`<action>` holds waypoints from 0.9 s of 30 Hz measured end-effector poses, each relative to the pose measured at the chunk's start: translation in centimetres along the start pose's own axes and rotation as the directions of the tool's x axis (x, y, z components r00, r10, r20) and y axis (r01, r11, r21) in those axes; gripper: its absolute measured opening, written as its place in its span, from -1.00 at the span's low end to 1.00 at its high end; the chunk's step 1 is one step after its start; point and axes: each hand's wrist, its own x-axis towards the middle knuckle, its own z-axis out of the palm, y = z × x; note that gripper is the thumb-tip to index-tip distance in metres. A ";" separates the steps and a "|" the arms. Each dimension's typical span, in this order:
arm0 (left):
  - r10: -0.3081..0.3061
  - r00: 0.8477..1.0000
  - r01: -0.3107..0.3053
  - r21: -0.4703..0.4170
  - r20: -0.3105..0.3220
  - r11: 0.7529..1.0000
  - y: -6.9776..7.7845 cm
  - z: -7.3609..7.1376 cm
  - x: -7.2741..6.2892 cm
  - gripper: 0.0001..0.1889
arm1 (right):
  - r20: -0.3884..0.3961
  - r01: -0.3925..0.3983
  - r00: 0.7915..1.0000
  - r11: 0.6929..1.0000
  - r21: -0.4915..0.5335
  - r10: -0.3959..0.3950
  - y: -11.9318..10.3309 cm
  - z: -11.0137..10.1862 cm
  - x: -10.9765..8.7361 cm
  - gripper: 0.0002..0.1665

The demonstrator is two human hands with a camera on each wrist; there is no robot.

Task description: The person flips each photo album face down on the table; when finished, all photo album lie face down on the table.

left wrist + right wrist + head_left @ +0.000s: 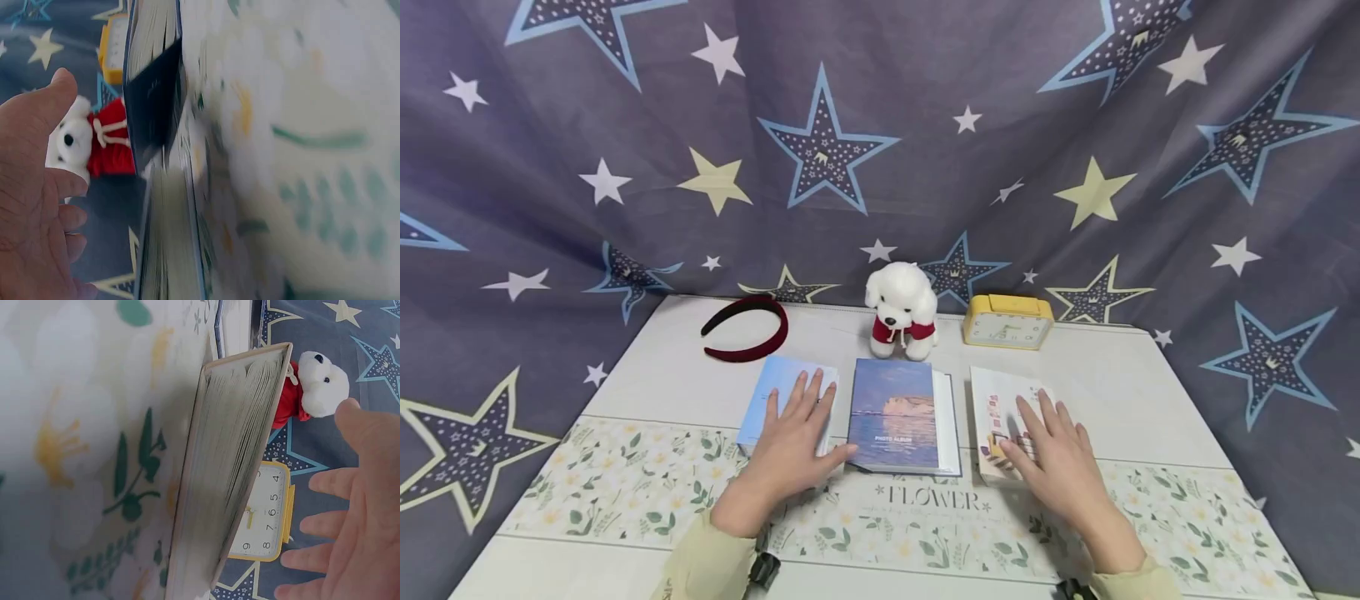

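Note:
My left hand (796, 437) is spread over the light blue book (760, 406) at the left, its thumb pointing toward the photo album (893, 417) in the middle. The album has a purple-blue seascape cover and a slipcase-like white edge on its right side. Over the white book (992, 392) with small printed pictures, my right hand (1060, 458) is held with straight fingers. In the right wrist view, a gap shows between the fingers (328, 524) and that book's thick page block (228, 437). Neither hand grips anything.
Behind the books sits a white plush dog (901, 308) in red clothing. A dark red headband (747, 354) lies at the back left, and a yellow alarm clock (1007, 323) stands at the back right. A star-patterned curtain (820, 233) hangs behind the table (625, 392).

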 end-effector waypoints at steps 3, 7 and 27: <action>0.035 0.999 -0.035 0.000 0.023 0.999 1.2 0.1 0.7 -0.03 | 0.021 -0.017 1.000 1.000 -0.003 0.017 0.2 -0.1 -0.2 -0.14; 0.107 0.993 -0.106 -0.015 0.055 0.994 3.2 0.3 1.7 -0.07 | 0.035 -0.034 0.999 0.999 -0.003 0.034 0.6 -0.3 -0.4 -0.16; 0.250 0.936 -0.231 -0.101 0.247 0.968 10.0 2.6 5.3 -0.17 | 0.151 -0.250 0.958 0.968 0.017 0.245 2.7 -0.4 -1.8 -0.11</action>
